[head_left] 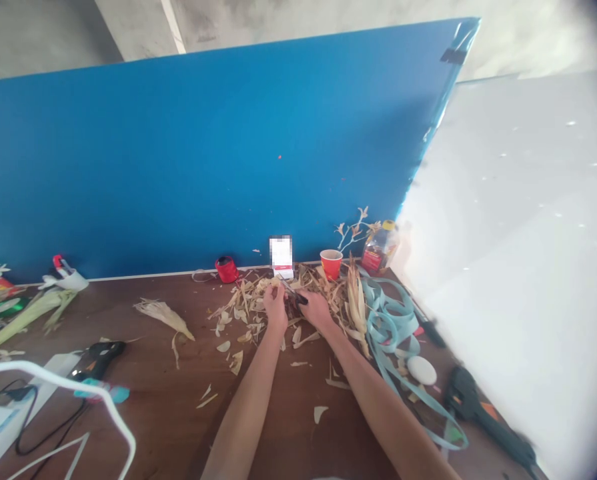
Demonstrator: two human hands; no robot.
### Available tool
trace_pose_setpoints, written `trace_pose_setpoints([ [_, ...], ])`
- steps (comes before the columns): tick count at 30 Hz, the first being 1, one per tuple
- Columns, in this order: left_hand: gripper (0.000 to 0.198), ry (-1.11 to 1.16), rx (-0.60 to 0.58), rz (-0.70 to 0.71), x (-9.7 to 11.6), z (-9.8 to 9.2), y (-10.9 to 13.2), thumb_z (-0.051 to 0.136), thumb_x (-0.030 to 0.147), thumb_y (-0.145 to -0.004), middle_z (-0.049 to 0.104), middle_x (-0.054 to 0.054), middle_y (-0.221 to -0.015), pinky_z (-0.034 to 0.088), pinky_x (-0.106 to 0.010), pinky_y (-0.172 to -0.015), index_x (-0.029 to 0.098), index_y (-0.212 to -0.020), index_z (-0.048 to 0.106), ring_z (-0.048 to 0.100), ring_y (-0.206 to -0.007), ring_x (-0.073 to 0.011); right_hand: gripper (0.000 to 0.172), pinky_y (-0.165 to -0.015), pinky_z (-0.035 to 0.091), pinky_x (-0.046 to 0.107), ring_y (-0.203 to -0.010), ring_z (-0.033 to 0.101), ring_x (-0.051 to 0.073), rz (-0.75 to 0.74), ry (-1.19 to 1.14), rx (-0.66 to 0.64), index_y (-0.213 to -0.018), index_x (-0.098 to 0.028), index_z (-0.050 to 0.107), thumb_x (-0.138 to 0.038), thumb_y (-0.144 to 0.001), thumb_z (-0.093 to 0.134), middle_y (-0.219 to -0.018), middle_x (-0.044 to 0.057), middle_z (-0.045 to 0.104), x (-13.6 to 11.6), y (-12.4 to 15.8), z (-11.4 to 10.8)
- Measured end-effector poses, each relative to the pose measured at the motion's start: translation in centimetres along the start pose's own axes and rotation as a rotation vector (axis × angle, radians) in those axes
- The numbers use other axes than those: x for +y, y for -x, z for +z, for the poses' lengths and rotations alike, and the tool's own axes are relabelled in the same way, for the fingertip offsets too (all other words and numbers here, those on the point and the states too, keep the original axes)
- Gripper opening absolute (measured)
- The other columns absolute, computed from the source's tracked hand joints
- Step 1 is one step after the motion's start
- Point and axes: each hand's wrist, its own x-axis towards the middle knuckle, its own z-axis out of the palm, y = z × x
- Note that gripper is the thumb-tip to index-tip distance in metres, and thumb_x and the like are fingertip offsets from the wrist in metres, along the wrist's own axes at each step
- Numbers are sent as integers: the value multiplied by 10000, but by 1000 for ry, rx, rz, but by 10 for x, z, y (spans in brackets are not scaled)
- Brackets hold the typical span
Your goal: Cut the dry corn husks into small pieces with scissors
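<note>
Black-handled scissors (301, 298) are in my right hand (315, 309), their blades pointing up and left towards my left hand. My left hand (276, 301) is closed in a pinch at the blades, on a small pale piece that looks like corn husk. Both hands are over a heap of dry husk scraps (253, 300) on the brown table. Just behind them a phone (281, 255) with a lit screen stands upright against the blue panel. The scissor tips and the edge of the held piece are too small to make out clearly.
A red cup (331, 265), a bundled husk (357, 300), pale blue ribbon (391, 313), a white disc (421, 371) and a glue gun (483, 413) lie to the right. Red ribbon roll (227, 269), loose husk (165, 317), another glue gun (98, 359) and white cable (78, 385) are left.
</note>
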Motion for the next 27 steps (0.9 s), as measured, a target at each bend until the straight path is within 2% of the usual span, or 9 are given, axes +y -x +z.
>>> trace_pose_setpoints([
  [9, 342, -16, 10, 13, -1, 0, 0, 660, 486, -736, 457, 38, -619, 337, -206, -548, 164, -733, 545, 416, -555, -77, 385, -800, 429, 228, -975, 633, 182, 10, 29, -28, -1148, -293, 640, -198, -788, 540, -1071, 4, 699, -2, 0, -2],
  [27, 413, -57, -15, 43, 0, 0, 2, 569, 563, -787, 406, 30, -571, 303, -227, -536, 176, -652, 517, 355, -532, -93, 402, -822, 436, 236, -981, 636, 185, -1, 40, -11, -1147, -305, 641, -192, -773, 548, -1082, -1, 699, 0, 0, 0],
])
